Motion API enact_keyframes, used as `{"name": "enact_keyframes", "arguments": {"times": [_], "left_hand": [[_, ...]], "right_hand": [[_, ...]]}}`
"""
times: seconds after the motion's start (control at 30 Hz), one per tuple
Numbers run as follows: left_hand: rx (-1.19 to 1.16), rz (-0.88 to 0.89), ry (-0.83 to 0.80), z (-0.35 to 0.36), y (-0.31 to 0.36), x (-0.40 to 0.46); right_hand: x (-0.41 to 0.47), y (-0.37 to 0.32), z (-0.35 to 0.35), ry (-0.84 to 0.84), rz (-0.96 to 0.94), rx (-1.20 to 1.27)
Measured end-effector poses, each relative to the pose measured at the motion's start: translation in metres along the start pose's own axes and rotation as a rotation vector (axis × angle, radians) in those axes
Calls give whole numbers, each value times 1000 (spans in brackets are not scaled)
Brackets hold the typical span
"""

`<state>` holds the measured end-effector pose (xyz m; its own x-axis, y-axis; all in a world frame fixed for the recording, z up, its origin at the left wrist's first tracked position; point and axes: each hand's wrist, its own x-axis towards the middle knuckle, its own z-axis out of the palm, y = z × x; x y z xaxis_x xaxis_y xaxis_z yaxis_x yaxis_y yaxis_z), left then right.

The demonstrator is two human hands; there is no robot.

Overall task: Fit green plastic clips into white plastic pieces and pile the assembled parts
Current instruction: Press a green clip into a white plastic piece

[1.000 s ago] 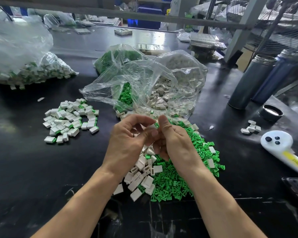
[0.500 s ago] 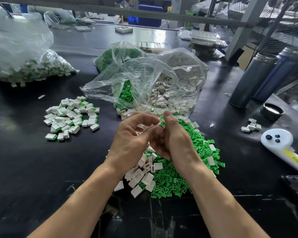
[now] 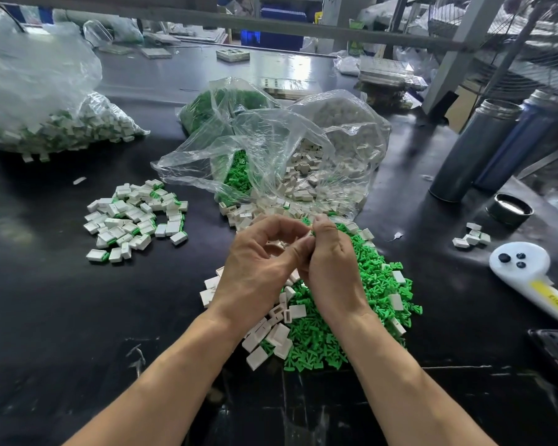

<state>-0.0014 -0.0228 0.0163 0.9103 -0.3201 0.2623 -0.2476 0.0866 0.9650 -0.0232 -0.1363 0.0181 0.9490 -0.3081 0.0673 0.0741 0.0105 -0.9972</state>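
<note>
Hands, left hand (image 3: 255, 272) and right hand (image 3: 332, 268), curled, pinching something unclear, above black table (image 3: 62, 300); metal shelving (image 3: 448, 49) behind

No legible text, labels or numbers anywhere.

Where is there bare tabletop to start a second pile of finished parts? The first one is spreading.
Bare black tabletop lies in front of the pile of assembled white-and-green parts, left of the left hand. Crowded: the loose green clips and white pieces under the hands, and the clear plastic bags behind.
</note>
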Motion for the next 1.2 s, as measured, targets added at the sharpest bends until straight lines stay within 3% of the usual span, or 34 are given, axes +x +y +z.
{"name": "enact_keyframes", "arguments": {"times": [0.4, 1.2], "left_hand": [[-68, 7, 44, 5, 3, -2], [-106, 7, 19, 4, 2, -3]], "right_hand": [[2, 3, 3, 60, -112, -37], [2, 2, 1, 15, -186, -59]]}}
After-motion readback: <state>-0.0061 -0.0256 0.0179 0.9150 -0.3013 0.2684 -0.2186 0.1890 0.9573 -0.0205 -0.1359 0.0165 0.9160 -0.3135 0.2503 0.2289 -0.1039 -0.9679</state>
